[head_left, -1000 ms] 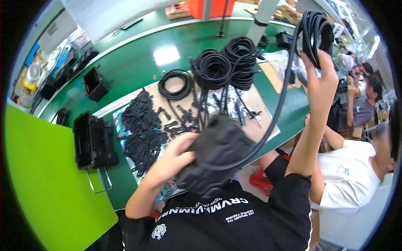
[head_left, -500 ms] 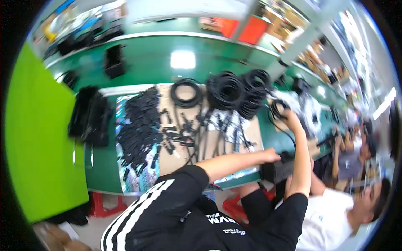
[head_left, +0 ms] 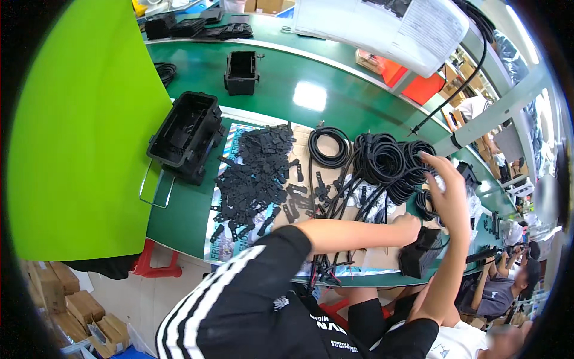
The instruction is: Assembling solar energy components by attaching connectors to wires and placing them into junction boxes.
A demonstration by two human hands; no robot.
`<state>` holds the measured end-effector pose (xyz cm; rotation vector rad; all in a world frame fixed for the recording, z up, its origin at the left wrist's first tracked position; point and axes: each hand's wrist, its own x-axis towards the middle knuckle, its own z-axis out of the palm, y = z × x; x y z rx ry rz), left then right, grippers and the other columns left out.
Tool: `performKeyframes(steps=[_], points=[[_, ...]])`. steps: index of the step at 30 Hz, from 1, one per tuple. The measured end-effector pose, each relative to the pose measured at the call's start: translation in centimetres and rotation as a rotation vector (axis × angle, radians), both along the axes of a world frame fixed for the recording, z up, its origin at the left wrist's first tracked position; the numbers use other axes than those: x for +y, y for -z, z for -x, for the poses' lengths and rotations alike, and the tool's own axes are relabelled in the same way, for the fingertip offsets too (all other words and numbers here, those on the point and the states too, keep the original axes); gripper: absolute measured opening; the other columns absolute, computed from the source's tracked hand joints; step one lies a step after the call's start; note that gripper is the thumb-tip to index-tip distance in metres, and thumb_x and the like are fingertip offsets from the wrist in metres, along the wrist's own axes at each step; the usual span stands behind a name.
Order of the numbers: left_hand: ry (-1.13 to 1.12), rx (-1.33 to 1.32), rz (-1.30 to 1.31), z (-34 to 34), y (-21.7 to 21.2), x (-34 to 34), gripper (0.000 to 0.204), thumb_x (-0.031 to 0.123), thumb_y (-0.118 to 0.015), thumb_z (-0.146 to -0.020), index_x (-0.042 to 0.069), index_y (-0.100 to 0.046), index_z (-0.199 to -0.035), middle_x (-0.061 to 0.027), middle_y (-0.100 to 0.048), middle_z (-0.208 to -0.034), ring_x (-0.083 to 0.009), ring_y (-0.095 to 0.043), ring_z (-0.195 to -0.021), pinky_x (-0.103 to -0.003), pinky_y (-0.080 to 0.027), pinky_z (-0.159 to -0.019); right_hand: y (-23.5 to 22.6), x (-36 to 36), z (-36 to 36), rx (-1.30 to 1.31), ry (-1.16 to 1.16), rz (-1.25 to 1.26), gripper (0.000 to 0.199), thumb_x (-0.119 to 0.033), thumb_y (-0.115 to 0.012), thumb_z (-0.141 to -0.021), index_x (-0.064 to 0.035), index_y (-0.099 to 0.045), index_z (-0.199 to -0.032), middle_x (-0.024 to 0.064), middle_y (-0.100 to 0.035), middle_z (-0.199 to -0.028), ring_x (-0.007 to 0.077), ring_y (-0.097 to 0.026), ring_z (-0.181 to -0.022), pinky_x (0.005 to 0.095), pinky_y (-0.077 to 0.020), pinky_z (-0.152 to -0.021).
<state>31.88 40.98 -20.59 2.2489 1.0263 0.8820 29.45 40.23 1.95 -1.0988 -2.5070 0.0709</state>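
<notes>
My left hand (head_left: pixel 406 230) is closed like a fist just above a black box (head_left: pixel 420 256) at the table's near edge; whatever it grips is hidden. Fingers spread and curved, my right hand (head_left: pixel 447 190) is raised beside the big stacked coils of black cable (head_left: pixel 379 157). Below its fingers lies a smaller cable coil (head_left: pixel 426 205), apart from the palm as far as I can see. Further left, a single cable coil (head_left: pixel 328 147) rests on brown cardboard (head_left: pixel 382 258), its tail running toward me.
A pile of flat black parts (head_left: pixel 257 173) covers printed sheeting left of the cables. An open black case (head_left: pixel 185 134) with a wire handle and a smaller black case (head_left: pixel 241 73) stand beyond. A green panel (head_left: pixel 84 131) borders the left; a person in white (head_left: pixel 460 342) sits close on my right.
My right hand has let go of the small cable coil and opened out above it. The left hand stays closed by the black box. The whole view has swung toward the left.
</notes>
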Motion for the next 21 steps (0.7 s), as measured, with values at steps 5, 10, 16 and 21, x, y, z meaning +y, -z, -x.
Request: performKeyframes(steps=[5,10,16,21], points=[[0.024,-0.001,0.078,18.2,-2.1,-9.1,0.02,0.021,-0.059,-0.088,0.001,-0.061,-0.09,-0.022,-0.064,-0.079,-0.0408,-0.064,-0.081,-0.05,-0.051,-0.073,4.5,1.5,13.4,0.054,-0.387,0.075,0.039,-0.003,-0.061,-0.088,-0.0046,-0.061,-0.127,0.0194,-0.062,-0.119,0.0385,-0.06,-0.109,0.0413,-0.0488,-0.093],[-0.369,-0.136,0.182,32.5,-2.9,-18.3,0.018,0.015,-0.059,-0.09,0.001,-0.064,-0.099,-0.0212,-0.067,-0.085,-0.0401,-0.066,-0.082,-0.049,-0.052,-0.074,14.2,10.6,29.4,0.181,-0.572,0.016,0.046,-0.004,-0.064,-0.084,-0.0058,-0.058,-0.13,0.0182,-0.06,-0.129,0.0383,-0.057,-0.118,0.0422,-0.0467,-0.102],[-0.813,-0.352,0.331,38.3,-0.7,-25.8,0.025,0.007,-0.059,-0.092,-0.001,-0.064,-0.115,-0.0155,-0.07,-0.089,-0.0264,-0.067,-0.074,-0.036,-0.053,-0.069,21.9,18.6,42.0,-0.132,-0.229,-0.089,0.059,-0.008,-0.073,-0.075,-0.0113,-0.056,-0.132,0.0119,-0.06,-0.132,0.0308,-0.034,-0.144,0.0464,-0.0427,-0.109],[-1.025,-0.448,0.286,40.7,2.5,-28.1,0.024,0.002,-0.055,-0.093,-0.001,-0.065,-0.113,-0.009,-0.071,-0.088,-0.0141,-0.064,-0.069,-0.028,-0.049,-0.064,19.5,18.5,41.3,-0.275,-0.155,-0.104,0.031,-0.017,-0.076,-0.074,-0.0148,-0.071,-0.105,0.0126,-0.064,-0.114,0.0308,-0.054,-0.121,0.0445,-0.0436,-0.102]])
